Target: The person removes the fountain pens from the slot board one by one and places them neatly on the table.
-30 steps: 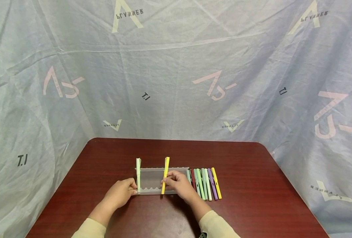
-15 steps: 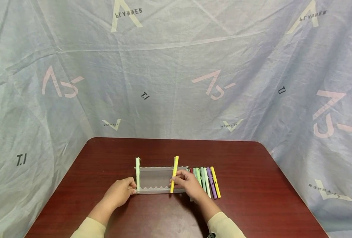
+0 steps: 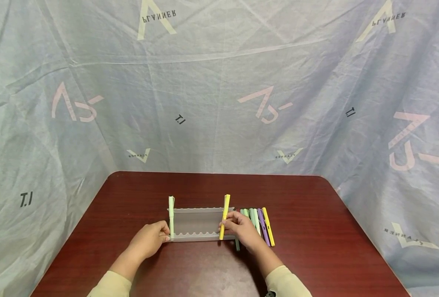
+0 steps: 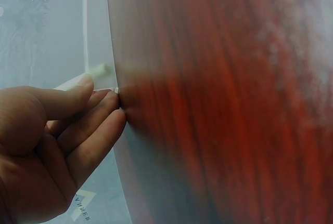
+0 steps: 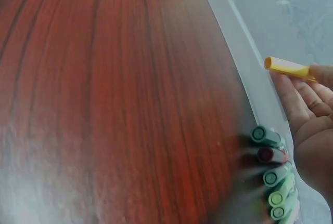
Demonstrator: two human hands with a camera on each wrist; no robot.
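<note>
A translucent pen tray [image 3: 199,222] with notched long edges lies on the table. A pale green pen [image 3: 171,212] lies across its left end. My left hand [image 3: 150,240] grips the tray's near left corner; its thumb [image 4: 80,91] is beside that pen, partly covering it in the left wrist view. Towards the tray's right end, my right hand [image 3: 244,233] pinches a yellow pen [image 3: 225,206] between thumb and fingers. This pen crosses over both notched edges, slightly tilted; whether it touches the notches I cannot tell.
Right of the tray lies a row of several pens, among them a purple pen [image 3: 265,231] and another yellow pen [image 3: 268,227]. My right hand partly covers the row. A dark red pen [image 5: 273,155] shows there in the right wrist view. Grey cloth [image 3: 219,103] hangs behind the table.
My right hand has carried the yellow pen rightward along the tray, from past its middle to near its right end. The left hand and the pale green pen stay in place.
</note>
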